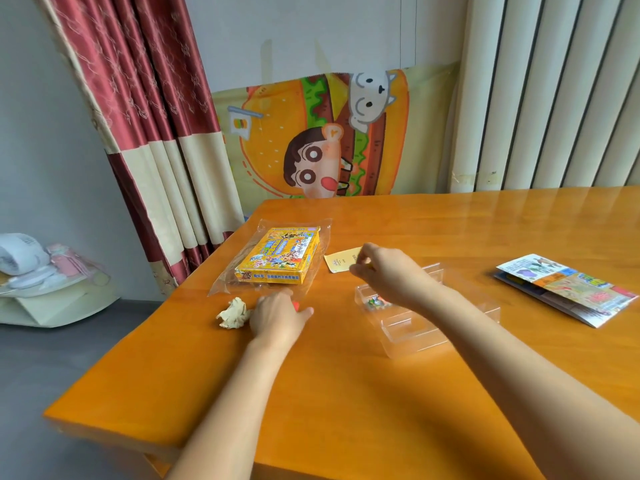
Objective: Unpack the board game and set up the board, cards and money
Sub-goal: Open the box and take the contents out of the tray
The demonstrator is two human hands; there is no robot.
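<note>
Left hand (277, 317) rests knuckles-up on the table (346, 410), grip hidden; my right hand (384, 271) pinches the pale card (337, 263) beside the clear tray (415, 327). My forearm crosses that tray and could spill its small pieces (374, 301); folded board (568, 292) lies far right.

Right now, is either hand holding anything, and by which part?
The right hand seems to pinch the pale yellow card by the edge nearest it. The left hand covers a red thing; whether it grips it cannot be told.

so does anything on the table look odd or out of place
Only the crumpled paper wad beside the left hand: it looks like leftover packing scrap. Nothing looks spilled or damaged.
</note>
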